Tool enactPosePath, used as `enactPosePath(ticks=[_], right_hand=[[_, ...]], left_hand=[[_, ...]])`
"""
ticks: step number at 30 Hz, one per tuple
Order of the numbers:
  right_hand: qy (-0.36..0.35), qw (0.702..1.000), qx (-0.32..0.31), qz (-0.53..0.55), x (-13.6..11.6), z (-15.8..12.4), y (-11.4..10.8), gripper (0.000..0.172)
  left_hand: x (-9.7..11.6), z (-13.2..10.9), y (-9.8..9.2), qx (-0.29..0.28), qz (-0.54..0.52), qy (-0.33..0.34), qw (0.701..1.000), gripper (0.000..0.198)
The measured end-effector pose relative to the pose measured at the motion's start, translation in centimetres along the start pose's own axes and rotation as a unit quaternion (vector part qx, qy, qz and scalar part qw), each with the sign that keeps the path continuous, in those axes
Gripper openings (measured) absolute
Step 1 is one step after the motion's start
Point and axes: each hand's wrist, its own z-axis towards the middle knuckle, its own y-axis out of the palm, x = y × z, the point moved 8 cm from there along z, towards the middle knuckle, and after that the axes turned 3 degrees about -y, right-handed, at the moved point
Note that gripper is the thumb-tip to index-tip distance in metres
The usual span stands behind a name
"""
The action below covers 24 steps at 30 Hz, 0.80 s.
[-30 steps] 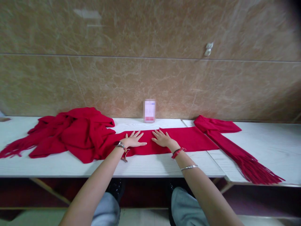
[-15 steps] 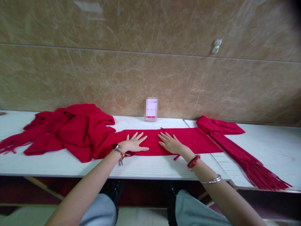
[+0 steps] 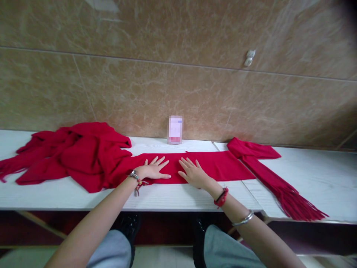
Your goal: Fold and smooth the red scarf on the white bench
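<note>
A long red fringed scarf [image 3: 214, 165] lies along the white tabletop, its middle stretch spread flat. My left hand [image 3: 154, 169] rests palm down on that flat stretch, fingers spread. My right hand [image 3: 193, 172] also lies flat on it, a short gap to the right, with its fingers apart. To the left the red cloth is bunched in a loose heap [image 3: 83, 156], with fringe hanging off its far left. On the right the scarf is folded over, and its fringed end [image 3: 301, 203] slants toward the front edge.
A phone-like upright object [image 3: 175, 130], blurred out, stands against the brown marbled wall [image 3: 139, 93]. A small white cat-shaped figure [image 3: 250, 58] is fixed on the wall. The white table [image 3: 173, 199] has a seam right of centre and an open space beneath.
The whole view has shifted slightly, so things sit further left. My right hand has slid a little toward me on the cloth; my left hand stays in about the same place.
</note>
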Motion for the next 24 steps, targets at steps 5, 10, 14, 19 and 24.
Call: enactPosePath(ticks=[5, 10, 14, 19, 24], right_hand=[[0.023, 0.999, -0.037, -0.024, 3.1, -1.2, 1.3, 0.049], [0.081, 0.994, -0.06, -0.05, 11.5, -4.4, 2.2, 0.044], [0.136, 0.982, -0.096, -0.091, 16.4, -6.5, 2.1, 0.043], [0.138, 0.984, -0.09, -0.068, 14.2, -3.9, 0.9, 0.044], [0.094, 0.994, -0.045, 0.032, 8.1, 0.9, 0.6, 0.052]], left_hand=[[-0.1, 0.0, -0.1, 0.012, -0.004, 0.002, 1.0, 0.083], [-0.3, 0.2, 0.1, 0.015, -0.008, 0.001, 1.0, 0.082], [-0.3, 0.1, -0.1, 0.02, -0.011, 0.004, 1.0, 0.079], [0.3, 0.7, -1.1, -0.023, 0.017, -0.036, 0.999, 0.084], [2.7, 3.6, -2.4, 0.073, 0.0, -0.065, 0.995, 0.076]])
